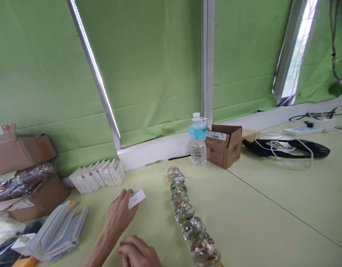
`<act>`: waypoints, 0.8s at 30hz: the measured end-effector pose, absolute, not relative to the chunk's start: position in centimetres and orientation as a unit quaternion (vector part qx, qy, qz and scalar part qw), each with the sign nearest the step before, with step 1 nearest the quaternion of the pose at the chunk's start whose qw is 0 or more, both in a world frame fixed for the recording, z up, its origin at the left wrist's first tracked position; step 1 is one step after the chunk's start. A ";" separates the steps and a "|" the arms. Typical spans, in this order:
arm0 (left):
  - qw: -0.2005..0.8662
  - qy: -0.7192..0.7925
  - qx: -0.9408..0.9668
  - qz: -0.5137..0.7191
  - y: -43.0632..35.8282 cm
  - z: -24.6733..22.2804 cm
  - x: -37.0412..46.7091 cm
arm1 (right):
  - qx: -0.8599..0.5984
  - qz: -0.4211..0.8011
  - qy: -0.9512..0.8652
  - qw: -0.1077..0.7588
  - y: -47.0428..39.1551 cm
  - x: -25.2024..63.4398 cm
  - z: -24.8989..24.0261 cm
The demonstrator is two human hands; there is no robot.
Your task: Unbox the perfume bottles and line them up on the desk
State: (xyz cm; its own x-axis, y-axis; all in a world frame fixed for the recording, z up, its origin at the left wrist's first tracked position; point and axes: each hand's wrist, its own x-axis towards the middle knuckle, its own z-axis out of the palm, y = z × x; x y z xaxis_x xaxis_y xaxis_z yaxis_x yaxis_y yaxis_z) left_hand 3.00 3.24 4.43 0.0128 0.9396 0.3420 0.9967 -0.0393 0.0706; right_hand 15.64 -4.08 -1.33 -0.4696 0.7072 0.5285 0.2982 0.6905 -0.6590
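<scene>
My left hand (119,212) is closed on a small white box (136,199), its fingertips at the box's left side, just over the pale table. Small print marks the face turned toward me. Behind that hand, several similar white boxes (97,177) stand in a slanted row against the wall. Lower down, my right hand (140,253) has curled fingers and nothing visible in them; the bottom of the frame cuts it off. To the right of both hands runs a line of rounded clear glass pieces (184,211) with gold-coloured knobs.
An open notebook (58,231) lies left of my left arm, beside cardboard boxes (34,196) and plastic wrapping. Toward the back stand a water bottle (198,142) and an open brown carton (224,146). Farther right are a black bag (309,148), white cable and a power strip (304,130).
</scene>
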 end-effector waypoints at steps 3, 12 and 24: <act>0.073 -0.695 -0.701 -0.143 -0.6 5.3 2.7 | -0.299 0.251 -0.790 0.473 -3.9 16.8 0.6; -0.132 -0.678 -0.689 -0.221 -7.6 8.3 4.3 | -0.353 0.316 -0.767 0.433 -3.4 19.8 4.2; -0.391 -0.512 -0.704 -0.300 -5.8 6.6 0.5 | -0.352 0.459 -0.708 0.406 -3.0 19.8 5.1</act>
